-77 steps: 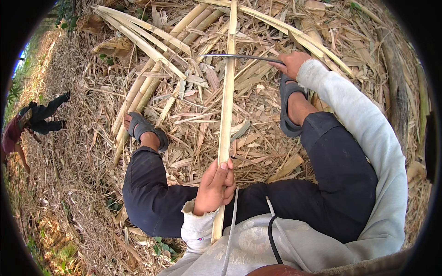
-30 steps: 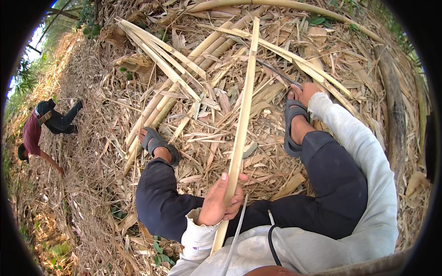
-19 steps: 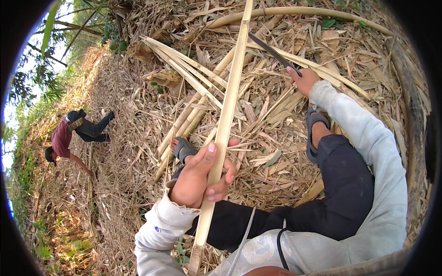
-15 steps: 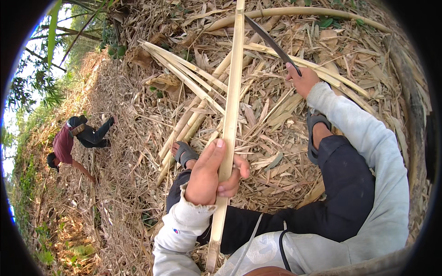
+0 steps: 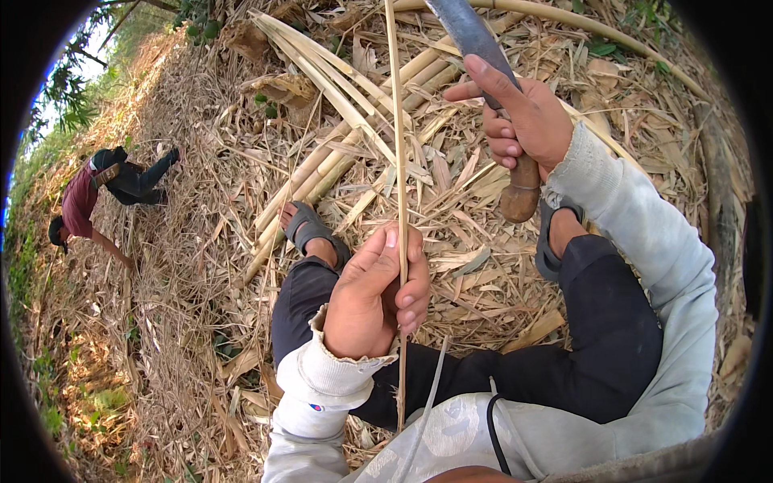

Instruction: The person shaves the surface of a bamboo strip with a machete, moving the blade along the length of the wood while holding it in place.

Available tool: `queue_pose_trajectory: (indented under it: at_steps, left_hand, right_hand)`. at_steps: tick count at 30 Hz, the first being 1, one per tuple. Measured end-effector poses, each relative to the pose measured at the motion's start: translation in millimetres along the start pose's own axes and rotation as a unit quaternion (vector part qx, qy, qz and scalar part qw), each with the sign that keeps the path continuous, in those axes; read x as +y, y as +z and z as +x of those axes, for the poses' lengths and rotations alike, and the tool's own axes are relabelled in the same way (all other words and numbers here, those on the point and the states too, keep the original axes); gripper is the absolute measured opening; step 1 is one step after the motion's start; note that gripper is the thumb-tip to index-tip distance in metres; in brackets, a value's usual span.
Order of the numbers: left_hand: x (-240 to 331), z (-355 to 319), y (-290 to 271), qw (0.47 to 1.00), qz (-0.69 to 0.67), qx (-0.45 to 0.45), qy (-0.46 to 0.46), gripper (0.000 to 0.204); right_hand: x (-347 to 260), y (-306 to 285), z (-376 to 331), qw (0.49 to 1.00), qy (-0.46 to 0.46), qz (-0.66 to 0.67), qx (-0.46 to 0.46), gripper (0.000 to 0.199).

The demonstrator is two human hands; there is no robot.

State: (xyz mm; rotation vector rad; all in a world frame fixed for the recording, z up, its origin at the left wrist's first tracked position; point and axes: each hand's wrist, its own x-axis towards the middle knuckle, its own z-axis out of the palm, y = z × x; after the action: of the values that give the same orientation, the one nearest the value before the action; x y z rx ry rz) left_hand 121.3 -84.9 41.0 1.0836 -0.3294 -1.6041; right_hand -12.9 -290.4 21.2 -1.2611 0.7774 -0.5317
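My left hand grips a thin pale bamboo strip that stands nearly upright, edge-on, running from my lap to the top of the view. My right hand is closed around the brown wooden handle of a large knife, whose grey blade points up and away at the top centre. The blade hangs to the right of the strip, apart from it. I sit on the ground with dark trousers, knees bent, and grey sandals on both feet.
Several long split bamboo poles lie in a pile ahead among dry leaves and shavings. Another person in a red shirt bends over on the slope at far left. Green foliage edges the left rim.
The bamboo piece has turned from its flat face to its thin edge. My right hand has swung the knife up from the ground beyond my foot to close in front of me.
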Motion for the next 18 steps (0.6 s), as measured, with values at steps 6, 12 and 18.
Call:
queue_pose_trajectory:
  at_steps: [6, 12, 18]
  left_hand:
    - [-8, 2, 6, 0.996, 0.034, 0.017, -0.078, 0.05]
    - [-18, 4, 6, 0.993, 0.063, 0.029, -0.095, 0.066]
    - [-40, 2, 4, 0.989, 0.104, 0.026, -0.102, 0.082]
  right_hand:
    - [5, 21, 5, 0.997, 0.037, 0.057, -0.047, 0.053]
    - [6, 19, 7, 0.986, 0.054, 0.109, -0.113, 0.056]
    - [2, 1, 11, 0.985, 0.002, 0.17, -0.04, 0.045]
